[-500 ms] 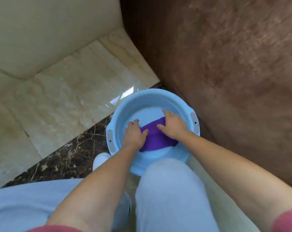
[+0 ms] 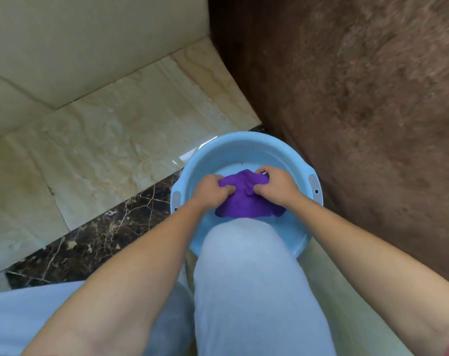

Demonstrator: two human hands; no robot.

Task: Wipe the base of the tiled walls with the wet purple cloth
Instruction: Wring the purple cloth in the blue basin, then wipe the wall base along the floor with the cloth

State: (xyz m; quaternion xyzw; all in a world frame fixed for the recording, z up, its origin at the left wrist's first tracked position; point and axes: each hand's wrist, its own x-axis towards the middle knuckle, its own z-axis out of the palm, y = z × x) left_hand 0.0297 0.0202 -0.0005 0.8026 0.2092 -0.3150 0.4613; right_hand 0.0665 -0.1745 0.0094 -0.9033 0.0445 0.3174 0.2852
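Preparation step, judged from position: the purple cloth (image 2: 246, 196) sits inside the light blue basin (image 2: 246, 142) at centre frame, with the left hand (image 2: 210, 191) and right hand (image 2: 276, 186) each clenched on a bunched edge of it. Water in the basin is probable but not clearly visible. Next, the cloth needs wringing out and carrying to the base of the tiled wall (image 2: 76, 44) at upper left.

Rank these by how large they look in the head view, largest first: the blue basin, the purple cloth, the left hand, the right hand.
1. Blue basin
2. Purple cloth, partly covered by both hands
3. Left hand and right hand: they look alike, so no ranking between them.
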